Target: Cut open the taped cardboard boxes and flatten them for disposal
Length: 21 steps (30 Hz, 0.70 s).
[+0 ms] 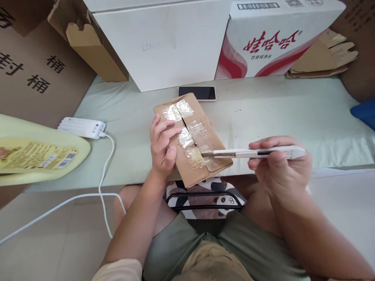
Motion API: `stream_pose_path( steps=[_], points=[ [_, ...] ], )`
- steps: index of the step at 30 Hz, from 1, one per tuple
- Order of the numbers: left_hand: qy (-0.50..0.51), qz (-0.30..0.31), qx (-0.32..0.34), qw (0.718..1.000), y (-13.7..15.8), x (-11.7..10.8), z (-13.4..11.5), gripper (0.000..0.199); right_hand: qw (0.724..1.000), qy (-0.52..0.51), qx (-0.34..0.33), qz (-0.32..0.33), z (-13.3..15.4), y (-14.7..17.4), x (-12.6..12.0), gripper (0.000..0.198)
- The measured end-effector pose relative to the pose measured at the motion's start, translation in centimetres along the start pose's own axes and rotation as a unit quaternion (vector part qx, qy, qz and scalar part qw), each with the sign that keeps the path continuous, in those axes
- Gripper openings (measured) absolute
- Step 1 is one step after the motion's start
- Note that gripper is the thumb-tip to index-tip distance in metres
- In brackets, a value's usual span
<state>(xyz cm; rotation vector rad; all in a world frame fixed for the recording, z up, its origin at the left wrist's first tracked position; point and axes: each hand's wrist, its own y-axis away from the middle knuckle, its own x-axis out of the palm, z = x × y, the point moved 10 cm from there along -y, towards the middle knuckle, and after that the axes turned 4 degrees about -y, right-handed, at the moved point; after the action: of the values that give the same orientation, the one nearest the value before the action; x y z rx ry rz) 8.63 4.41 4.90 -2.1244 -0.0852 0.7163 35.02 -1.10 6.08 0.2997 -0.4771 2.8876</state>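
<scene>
A small brown cardboard box (pixel 211 136) lies slanted over the front edge of the green-covered surface. Strips of shiny clear tape (pixel 185 137) cross the seam on its upper face; the seam looks parted along some of its length. My left hand (pixel 164 144) grips the box's left side, fingertips on the top face and thumb near the side. In my right hand (pixel 281 164) is a white box cutter (pixel 237 153), held between thumb and fingers. Its blade points left and meets the tape near the seam at the box's lower part.
A phone (pixel 197 93) lies just behind the box. White cartons (pixel 172 47) stand along the back. At left are a power bank (pixel 82 127) with a white cable (pixel 107 168) and a yellow jug (pixel 43 152). A panda-patterned seat (pixel 181 187) shows below.
</scene>
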Motion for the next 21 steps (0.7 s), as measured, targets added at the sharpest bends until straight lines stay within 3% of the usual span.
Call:
stream_pose_path(
  steps=[6, 13, 17, 21],
  points=[
    [0.001, -0.003, 0.004, 1.000, -0.1, 0.1, -0.1, 0.039, 0.998, 0.007, 0.011, 0.058, -0.5, 0.4, 1.1, 0.024],
    [-0.011, 0.005, -0.008, 1.000, 0.0, 0.1, 0.3, 0.042, 0.997, 0.000, -0.046, 0.058, 1.2, 0.0, 0.4, 0.020],
    [-0.042, 0.012, -0.015, 0.999, 0.1, 0.2, 0.2, 0.049, 0.992, -0.045, -0.115, -0.017, 2.8, -1.4, -1.7, 0.014],
    [-0.022, 0.006, 0.026, 0.999, 0.4, 0.7, -2.2, 0.045, 0.980, -0.027, -0.185, -0.066, 4.0, -1.7, -2.5, 0.009]
  ],
)
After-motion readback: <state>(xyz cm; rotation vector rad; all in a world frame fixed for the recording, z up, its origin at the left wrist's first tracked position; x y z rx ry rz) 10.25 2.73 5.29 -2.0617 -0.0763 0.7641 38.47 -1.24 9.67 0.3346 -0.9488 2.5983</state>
